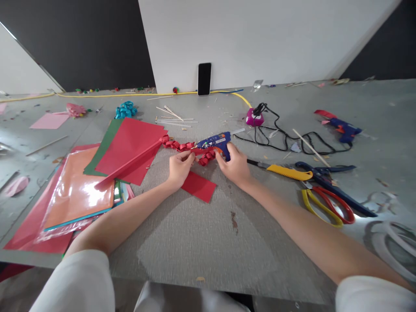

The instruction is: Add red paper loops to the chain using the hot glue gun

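My left hand (180,167) pinches the near end of a red paper chain (178,145) that runs left toward a stack of red and green paper sheets (128,149). My right hand (234,164) grips a blue hot glue gun (216,141) by its handle, nozzle pointing left at the chain's last links. A red paper strip (199,186) lies flat on the grey mat (201,234) just under both hands.
Right of my hands lie a yellow utility knife (289,172), blue scissors (328,175) and red-yellow scissors (328,207). A second glue gun (342,128), black cord (286,138) and pink plug (254,118) sit behind. A phone (204,79) leans on the wall. Orange sheets in plastic (79,190) lie left.
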The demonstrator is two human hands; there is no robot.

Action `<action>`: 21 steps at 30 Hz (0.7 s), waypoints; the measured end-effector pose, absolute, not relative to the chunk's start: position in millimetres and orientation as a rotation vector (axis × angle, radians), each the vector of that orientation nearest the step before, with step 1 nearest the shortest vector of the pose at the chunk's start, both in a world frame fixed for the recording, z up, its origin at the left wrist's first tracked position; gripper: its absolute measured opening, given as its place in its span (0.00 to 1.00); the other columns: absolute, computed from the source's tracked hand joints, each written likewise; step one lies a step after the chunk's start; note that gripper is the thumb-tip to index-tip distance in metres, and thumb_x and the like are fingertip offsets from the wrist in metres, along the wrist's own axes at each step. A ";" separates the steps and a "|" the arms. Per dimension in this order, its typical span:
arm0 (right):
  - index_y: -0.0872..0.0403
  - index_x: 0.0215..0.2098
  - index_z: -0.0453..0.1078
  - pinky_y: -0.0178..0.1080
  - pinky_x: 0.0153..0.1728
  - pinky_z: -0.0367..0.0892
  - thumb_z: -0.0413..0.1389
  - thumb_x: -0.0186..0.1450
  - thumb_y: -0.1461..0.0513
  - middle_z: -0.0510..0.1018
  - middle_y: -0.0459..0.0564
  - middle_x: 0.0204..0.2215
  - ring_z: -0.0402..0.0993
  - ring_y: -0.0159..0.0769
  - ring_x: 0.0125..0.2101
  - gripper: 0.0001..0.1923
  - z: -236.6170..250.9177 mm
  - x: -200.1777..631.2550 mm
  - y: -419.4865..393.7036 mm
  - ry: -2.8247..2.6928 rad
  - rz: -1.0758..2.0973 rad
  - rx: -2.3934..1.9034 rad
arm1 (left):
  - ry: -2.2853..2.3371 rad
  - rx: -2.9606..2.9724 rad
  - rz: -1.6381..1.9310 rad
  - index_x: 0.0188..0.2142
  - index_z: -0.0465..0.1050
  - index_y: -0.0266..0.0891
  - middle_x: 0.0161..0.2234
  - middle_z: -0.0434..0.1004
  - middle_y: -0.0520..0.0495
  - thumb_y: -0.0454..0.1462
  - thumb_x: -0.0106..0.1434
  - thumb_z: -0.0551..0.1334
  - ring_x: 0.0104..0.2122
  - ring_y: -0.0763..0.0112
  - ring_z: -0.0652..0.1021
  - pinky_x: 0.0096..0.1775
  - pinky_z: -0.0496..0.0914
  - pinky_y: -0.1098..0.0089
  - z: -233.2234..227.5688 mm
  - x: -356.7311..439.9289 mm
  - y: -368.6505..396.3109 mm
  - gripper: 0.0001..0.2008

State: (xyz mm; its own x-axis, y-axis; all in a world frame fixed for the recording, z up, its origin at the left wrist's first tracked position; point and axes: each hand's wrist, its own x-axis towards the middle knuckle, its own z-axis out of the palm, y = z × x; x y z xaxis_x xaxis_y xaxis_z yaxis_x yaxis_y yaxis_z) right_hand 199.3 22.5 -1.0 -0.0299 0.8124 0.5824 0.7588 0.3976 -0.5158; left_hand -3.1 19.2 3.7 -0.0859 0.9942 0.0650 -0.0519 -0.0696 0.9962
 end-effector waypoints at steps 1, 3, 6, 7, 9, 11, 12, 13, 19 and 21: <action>0.51 0.46 0.68 0.47 0.38 0.73 0.53 0.71 0.53 0.81 0.58 0.38 0.80 0.49 0.37 0.12 -0.6 199.3 22.2 -1.791 0.080 -1.369 | 1.202 1.182 1.348 0.30 0.83 0.36 0.27 0.81 0.46 0.39 0.62 0.66 0.23 0.75 0.71 0.28 0.65 0.74 3.9 -3.1 19.1 0.09; 0.51 0.46 0.68 0.46 0.39 0.73 0.53 0.71 0.53 0.81 0.58 0.38 0.80 0.49 0.37 0.11 0.5 199.3 21.5 -1.793 0.086 -1.371 | 1.206 1.191 1.352 0.30 0.83 0.36 0.27 0.81 0.46 0.38 0.62 0.66 0.23 0.75 0.71 0.28 0.65 0.74 4.6 -3.0 18.8 0.09; 0.51 0.46 0.68 0.46 0.39 0.73 0.53 0.72 0.53 0.81 0.58 0.38 0.80 0.49 0.38 0.11 1.4 199.5 21.1 -1.797 0.092 -1.368 | 1.201 1.190 1.350 0.30 0.83 0.36 0.26 0.81 0.47 0.38 0.63 0.65 0.23 0.76 0.70 0.28 0.65 0.74 5.3 -2.9 18.5 0.09; 0.51 0.46 0.68 0.46 0.39 0.73 0.53 0.72 0.53 0.81 0.58 0.38 0.80 0.49 0.37 0.11 1.3 199.7 21.2 -1.798 0.091 -1.370 | 1.202 1.189 1.348 0.30 0.83 0.36 0.26 0.81 0.47 0.37 0.63 0.65 0.23 0.76 0.70 0.28 0.65 0.74 5.4 -3.0 18.4 0.09; 0.51 0.45 0.68 0.46 0.39 0.73 0.52 0.72 0.53 0.81 0.58 0.37 0.80 0.49 0.37 0.11 0.5 200.5 21.8 -1.799 0.085 -1.372 | 1.213 1.193 1.348 0.29 0.82 0.36 0.26 0.81 0.47 0.38 0.63 0.64 0.23 0.76 0.70 0.28 0.64 0.74 5.3 -3.3 18.2 0.10; 0.51 0.45 0.68 0.47 0.39 0.73 0.52 0.72 0.52 0.81 0.58 0.37 0.80 0.49 0.37 0.11 -0.5 201.3 22.6 -1.798 0.077 -1.368 | 1.219 1.202 1.350 0.28 0.81 0.36 0.26 0.80 0.47 0.38 0.63 0.65 0.24 0.75 0.71 0.28 0.64 0.74 5.3 -3.6 17.9 0.10; 0.51 0.45 0.68 0.47 0.39 0.73 0.52 0.73 0.52 0.81 0.58 0.37 0.80 0.49 0.37 0.11 -0.8 201.6 22.9 -1.797 0.074 -1.365 | 1.218 1.204 1.351 0.28 0.81 0.36 0.26 0.80 0.47 0.38 0.63 0.64 0.24 0.75 0.71 0.28 0.64 0.74 5.3 -3.6 17.8 0.10; 0.51 0.45 0.68 0.47 0.39 0.73 0.52 0.73 0.52 0.81 0.57 0.37 0.80 0.49 0.37 0.11 -0.9 201.9 23.0 -1.794 0.074 -1.364 | 1.216 1.204 1.350 0.27 0.81 0.36 0.26 0.80 0.47 0.38 0.63 0.64 0.24 0.75 0.71 0.28 0.64 0.74 5.5 -3.6 17.7 0.11; 0.50 0.43 0.68 0.47 0.39 0.73 0.51 0.73 0.51 0.80 0.56 0.35 0.80 0.49 0.37 0.12 2.0 203.1 22.9 -1.778 0.088 -1.375 | 1.218 1.175 1.366 0.28 0.81 0.37 0.26 0.80 0.47 0.38 0.63 0.65 0.24 0.75 0.71 0.28 0.65 0.74 7.8 -2.8 17.3 0.10; 0.50 0.43 0.68 0.47 0.40 0.73 0.51 0.73 0.52 0.80 0.56 0.35 0.80 0.49 0.38 0.11 2.7 203.7 23.1 -1.777 0.085 -1.374 | 1.224 1.175 1.372 0.28 0.81 0.37 0.26 0.80 0.47 0.38 0.63 0.65 0.24 0.75 0.71 0.28 0.65 0.74 8.3 -2.8 17.1 0.10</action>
